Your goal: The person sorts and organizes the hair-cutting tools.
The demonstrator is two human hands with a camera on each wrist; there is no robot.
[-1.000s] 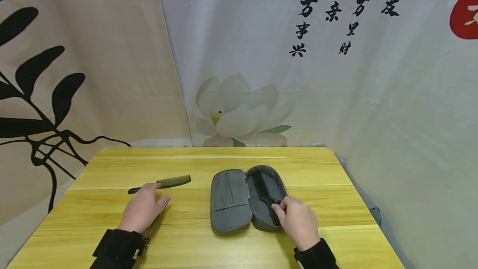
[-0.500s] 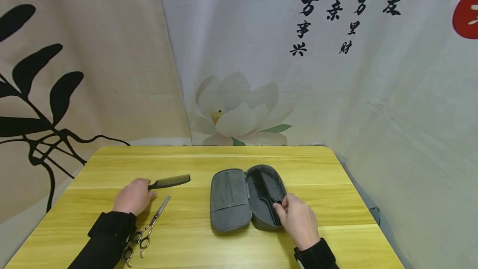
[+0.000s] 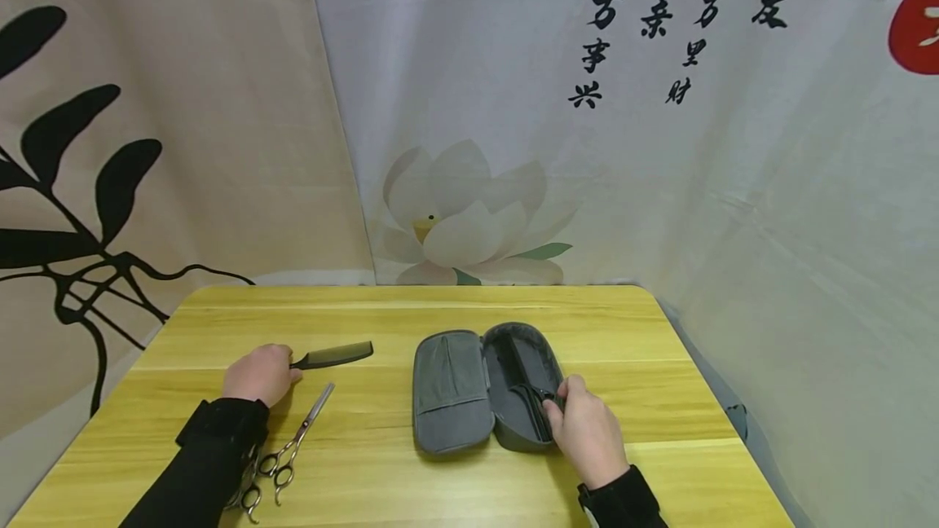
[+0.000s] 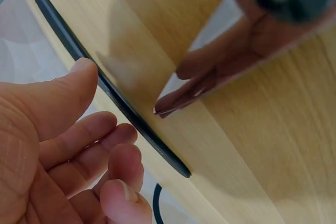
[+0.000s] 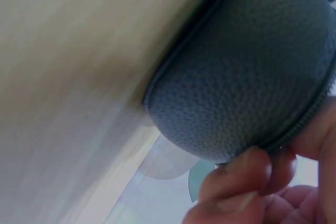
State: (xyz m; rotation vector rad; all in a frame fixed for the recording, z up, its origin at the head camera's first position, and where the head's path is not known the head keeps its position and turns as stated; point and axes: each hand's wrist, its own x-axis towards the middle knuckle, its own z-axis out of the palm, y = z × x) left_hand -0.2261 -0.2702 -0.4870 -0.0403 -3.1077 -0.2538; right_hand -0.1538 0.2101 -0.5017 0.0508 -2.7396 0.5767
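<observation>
Left hand (image 3: pixel 258 374) is shifting leftward along the comb (image 3: pixel 334 357), thumb and fingers apart; right hand (image 3: pixel 589 435) is pinching the zippered case (image 3: pixel 453 389). Comb pickup is apparently starting, calling for closing.

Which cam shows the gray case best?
Head: the gray case lies open there, both halves and interior visible, though the right hand covers part of one side. Right wrist shows mostly its outer wall and zipper, close up. Left wrist doesn't show it.

Black sleeves (image 3: pixel 187 475), black wrist bands (image 3: pixel 223 422), bare hands (image 3: pixel 258 375)
</observation>
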